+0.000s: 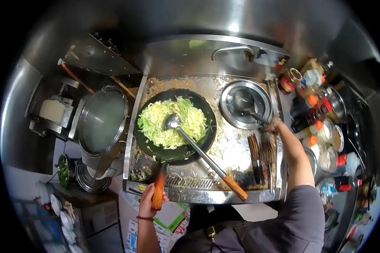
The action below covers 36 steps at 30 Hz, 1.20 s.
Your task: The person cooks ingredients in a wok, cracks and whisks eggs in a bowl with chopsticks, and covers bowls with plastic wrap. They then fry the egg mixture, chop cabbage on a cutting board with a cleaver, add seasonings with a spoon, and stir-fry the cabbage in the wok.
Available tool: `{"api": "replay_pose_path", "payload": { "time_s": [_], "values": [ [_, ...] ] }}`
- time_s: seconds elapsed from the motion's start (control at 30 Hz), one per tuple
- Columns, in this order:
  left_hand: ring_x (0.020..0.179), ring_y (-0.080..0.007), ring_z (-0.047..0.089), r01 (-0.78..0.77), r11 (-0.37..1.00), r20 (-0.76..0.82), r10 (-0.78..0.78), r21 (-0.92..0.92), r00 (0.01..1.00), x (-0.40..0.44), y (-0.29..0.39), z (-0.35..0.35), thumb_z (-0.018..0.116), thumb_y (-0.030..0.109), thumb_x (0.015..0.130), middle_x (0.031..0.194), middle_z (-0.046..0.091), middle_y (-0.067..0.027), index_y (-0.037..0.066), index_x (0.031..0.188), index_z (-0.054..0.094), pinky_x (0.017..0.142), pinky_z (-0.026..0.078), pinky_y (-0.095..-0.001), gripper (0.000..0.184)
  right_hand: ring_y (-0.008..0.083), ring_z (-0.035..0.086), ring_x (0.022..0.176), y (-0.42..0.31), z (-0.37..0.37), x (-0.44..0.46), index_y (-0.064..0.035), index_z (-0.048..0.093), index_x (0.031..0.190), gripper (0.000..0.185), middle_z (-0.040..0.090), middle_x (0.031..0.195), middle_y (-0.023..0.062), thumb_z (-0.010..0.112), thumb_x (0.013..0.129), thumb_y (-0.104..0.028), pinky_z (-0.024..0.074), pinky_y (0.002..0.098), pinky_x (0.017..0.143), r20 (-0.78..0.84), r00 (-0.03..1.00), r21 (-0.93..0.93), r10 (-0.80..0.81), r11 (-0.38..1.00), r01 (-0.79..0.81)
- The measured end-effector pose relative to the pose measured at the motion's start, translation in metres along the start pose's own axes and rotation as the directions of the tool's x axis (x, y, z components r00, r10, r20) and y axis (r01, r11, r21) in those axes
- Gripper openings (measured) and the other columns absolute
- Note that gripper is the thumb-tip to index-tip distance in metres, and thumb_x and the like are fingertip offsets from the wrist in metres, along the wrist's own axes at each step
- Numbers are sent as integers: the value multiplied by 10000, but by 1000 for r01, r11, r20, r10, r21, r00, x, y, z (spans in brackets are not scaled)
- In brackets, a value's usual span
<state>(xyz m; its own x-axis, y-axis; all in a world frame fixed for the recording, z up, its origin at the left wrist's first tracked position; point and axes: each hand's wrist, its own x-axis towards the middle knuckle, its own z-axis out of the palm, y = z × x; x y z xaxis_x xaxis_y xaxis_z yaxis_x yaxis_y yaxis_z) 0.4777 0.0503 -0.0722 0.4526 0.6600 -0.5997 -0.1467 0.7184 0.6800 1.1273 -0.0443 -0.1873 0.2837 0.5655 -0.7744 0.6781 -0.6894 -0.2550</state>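
Observation:
My left hand [147, 201] is at the front of the stove, its fingers closed around the wooden wok handle [158, 192]. The dark wok [212, 128] holds a heap of pale green and yellow shredded vegetable [156, 126], which looks like cabbage. A metal ladle with a wooden handle [234, 187] lies across the wok, its bowl on the shreds and its handle over the front edge. My right hand [275, 125] grips the handle end of a second ladle [243, 101], whose bowl is in a round steel basin [226, 116]. The basin's contents are hard to make out.
Left of the stove stands a big pot [102, 120] of cloudy liquid. A tap [232, 48] arches behind the basin. Bamboo brushes [255, 154] lie by the stove's right edge. Jars and bottles [312, 116] crowd the right shelf. Food scraps litter the steel stovetop [232, 145].

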Motion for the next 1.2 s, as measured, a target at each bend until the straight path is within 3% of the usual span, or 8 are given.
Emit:
{"api": "replay_pose_path", "payload": {
  "time_s": [0.03,0.07,0.13,0.5,0.77,0.9,1.1,1.2],
  "values": [
    [710,-213,594,-5,1000,-15,5,-8,1000,-4,-5,-2,493,296,904,837,579,-107,48,1148,477,629,515,-334,348,169,524,517,-13,9,1,-51,530,747,59,548,647,48,551,786,-91,464,291,473,252,967,582,30,794,-176],
    [743,-219,603,-24,998,-56,21,-53,998,-10,-10,-6,497,311,902,870,588,-114,60,1160,475,665,519,-347,361,123,464,458,-39,23,-11,-71,502,700,97,490,591,5,526,793,-60,425,254,419,466,880,863,-91,269,-429],
    [775,-225,612,-45,993,-97,35,-111,995,-24,-30,-20,501,326,900,902,598,-121,71,1171,472,701,523,-360,373,81,395,424,-84,38,-35,-83,462,683,117,413,542,-20,499,775,-22,351,212,379,254,955,955,-151,-118,-273],
    [826,-192,560,18,867,-168,-117,-497,979,-46,-138,-78,519,251,893,926,562,-95,34,1092,504,766,493,-315,294,58,409,421,-156,-78,-97,-113,398,671,172,387,516,-42,427,839,-86,362,213,378,167,984,946,66,270,-179],
    [817,-186,550,64,889,-171,-157,-454,973,-46,-155,-88,523,246,884,920,558,-88,42,1074,514,765,486,-313,278,92,425,402,-120,-23,-102,-79,426,687,146,431,524,16,446,828,-48,365,243,359,64,990,970,128,224,-91],
    [823,-179,544,-58,989,-138,39,-136,990,-41,-162,-114,543,247,873,928,558,-84,55,1056,529,761,483,-309,267,117,449,412,-121,16,-114,-54,449,664,174,447,517,31,524,820,-67,380,257,362,-27,989,963,145,269,-13],
    [806,-182,562,-116,983,-191,87,-143,978,-29,-165,-141,566,231,862,897,578,-75,60,1038,534,733,497,-315,248,175,422,417,-115,38,-82,-60,422,590,214,405,482,68,479,794,-87,355,292,375,-61,976,681,208,724,-112],
    [790,-187,570,-97,993,-169,84,-68,982,-40,-155,-118,569,213,862,887,582,-75,62,1028,533,720,501,-319,228,149,424,431,-89,1,-28,-58,423,644,171,394,498,39,453,811,-71,338,258,372,199,970,873,142,424,-242]
  ]
}}
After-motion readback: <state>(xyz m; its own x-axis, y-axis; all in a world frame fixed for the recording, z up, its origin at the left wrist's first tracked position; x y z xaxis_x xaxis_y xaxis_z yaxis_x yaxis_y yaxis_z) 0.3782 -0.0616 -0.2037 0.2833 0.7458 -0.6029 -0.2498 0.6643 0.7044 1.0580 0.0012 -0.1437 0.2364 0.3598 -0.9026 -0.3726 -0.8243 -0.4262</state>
